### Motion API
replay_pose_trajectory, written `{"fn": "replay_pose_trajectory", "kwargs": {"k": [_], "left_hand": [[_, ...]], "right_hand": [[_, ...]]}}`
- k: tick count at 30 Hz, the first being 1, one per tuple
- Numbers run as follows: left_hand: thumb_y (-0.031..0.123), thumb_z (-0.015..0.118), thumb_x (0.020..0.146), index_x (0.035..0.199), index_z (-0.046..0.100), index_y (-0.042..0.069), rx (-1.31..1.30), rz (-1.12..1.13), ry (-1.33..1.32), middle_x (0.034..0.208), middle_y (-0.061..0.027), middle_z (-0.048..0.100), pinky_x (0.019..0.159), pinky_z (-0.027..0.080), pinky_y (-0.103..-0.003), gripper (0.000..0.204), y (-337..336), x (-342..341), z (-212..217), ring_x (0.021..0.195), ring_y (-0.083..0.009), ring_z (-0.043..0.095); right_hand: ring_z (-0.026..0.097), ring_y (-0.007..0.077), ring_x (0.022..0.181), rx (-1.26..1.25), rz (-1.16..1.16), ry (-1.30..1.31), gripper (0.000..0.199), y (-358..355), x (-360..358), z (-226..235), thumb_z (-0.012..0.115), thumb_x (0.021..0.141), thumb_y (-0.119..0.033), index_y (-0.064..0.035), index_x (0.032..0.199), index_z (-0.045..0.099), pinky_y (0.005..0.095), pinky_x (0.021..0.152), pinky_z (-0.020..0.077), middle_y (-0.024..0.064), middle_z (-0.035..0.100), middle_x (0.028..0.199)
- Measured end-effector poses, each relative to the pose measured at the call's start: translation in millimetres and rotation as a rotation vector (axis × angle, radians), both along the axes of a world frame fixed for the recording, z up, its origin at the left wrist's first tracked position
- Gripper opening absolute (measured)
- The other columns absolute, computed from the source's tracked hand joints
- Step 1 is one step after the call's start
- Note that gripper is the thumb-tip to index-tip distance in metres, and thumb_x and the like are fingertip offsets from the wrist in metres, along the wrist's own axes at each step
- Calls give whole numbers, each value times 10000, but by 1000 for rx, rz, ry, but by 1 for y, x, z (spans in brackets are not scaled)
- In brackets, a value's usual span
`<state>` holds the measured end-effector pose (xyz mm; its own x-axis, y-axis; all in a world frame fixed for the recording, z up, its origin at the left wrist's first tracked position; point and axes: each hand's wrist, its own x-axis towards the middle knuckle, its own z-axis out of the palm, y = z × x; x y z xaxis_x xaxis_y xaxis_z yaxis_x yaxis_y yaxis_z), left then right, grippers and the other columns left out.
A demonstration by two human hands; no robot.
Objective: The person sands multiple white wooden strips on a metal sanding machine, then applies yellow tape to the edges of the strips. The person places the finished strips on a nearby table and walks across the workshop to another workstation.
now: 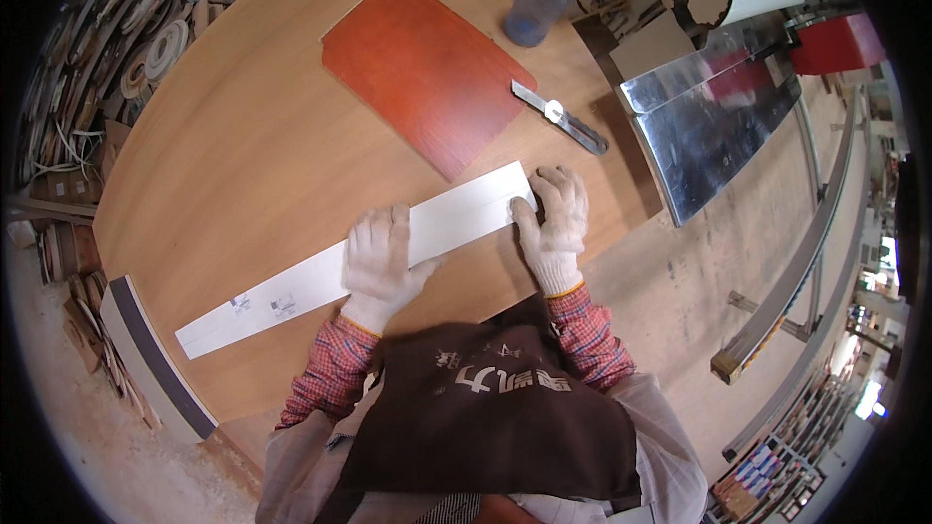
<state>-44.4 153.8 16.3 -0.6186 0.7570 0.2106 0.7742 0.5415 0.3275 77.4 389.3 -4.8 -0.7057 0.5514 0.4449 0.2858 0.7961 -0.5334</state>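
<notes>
A long white strip [456,216] lies slantwise on the wooden tabletop, with small printed marks near its left end. My left hand [381,257], in a white knit glove, rests flat across the strip's middle, fingers together and thumb stretched out. At the strip's right end, my right hand [555,223], gloved too, grips the end edge, its thumb by the near corner and its fingers bent beyond. Just past the strip lies a reddish-orange panel [422,68]. A utility knife [573,123] with its blade out lies beside that panel, the blade tip at its right edge.
The curved wooden table [223,165] spreads under everything. Toward the back stands a cloudy bottle [540,0] with a blue cap. A shiny metal plate [714,121] and a long metal rail [796,272] are on the right. Curved offcuts [97,49] crowd the left.
</notes>
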Motion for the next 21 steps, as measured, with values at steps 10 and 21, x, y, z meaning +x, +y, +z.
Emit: {"fn": "replay_pose_trajectory", "kwargs": {"k": [10,21], "left_hand": [[435,944,654,1398,562,-30,-22,33,-7,1246,-198,613,1018,481,-524,957,-3,3,1,1169,-406,587],[498,894,697,1375,577,-49,-7,29,-7,1245,-210,626,1011,495,-548,926,0,0,-1,1140,-418,596]], "right_hand": [[558,446,1314,-67,89,-118,429,6,-3,16,803,811,-169,-43,1207,697,554,1125,429,159,658,1336],[560,416,1301,-30,471,-339,358,66,-45,46,836,802,-223,-109,1119,717,536,1105,449,127,653,1297]]}}
